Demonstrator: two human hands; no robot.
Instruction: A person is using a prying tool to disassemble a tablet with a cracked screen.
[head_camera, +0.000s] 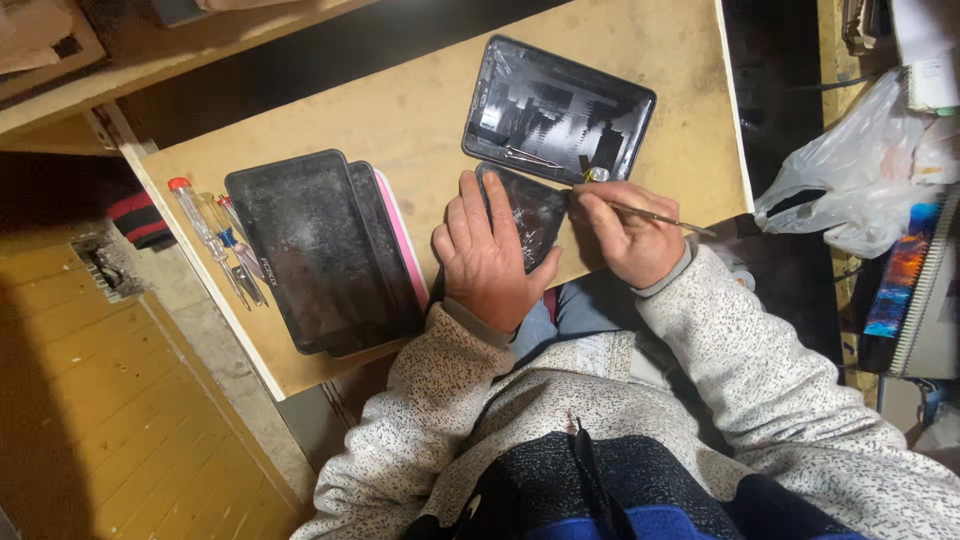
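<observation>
Near bench's front edge — left hand (488, 262) flat, fingers spread, pinning cracked screen (530, 215); right hand (628, 232) pinching thin metal tool (655, 217), tip at screen's right edge.

1. One view only: head-worn camera, looking steeply down over the person's own chest and lap.
2. View is rolled; the tabletop (420, 110) runs as a slanted band across the upper middle, its edges diagonal in frame.
3. Near range: the speckled grey sleeves fill the lower half, and both hands, left hand (490, 255) and right hand (630, 230), sit just above frame centre.
4. Facing is forward and down; the far tabletop edge meets a dark gap and a wooden shelf (150, 60) at top left.
5. Margins take in wooden floor (100, 420) at lower left and a white plastic bag (850, 170) at right.
6. No second view, so nothing overlaps.
</observation>
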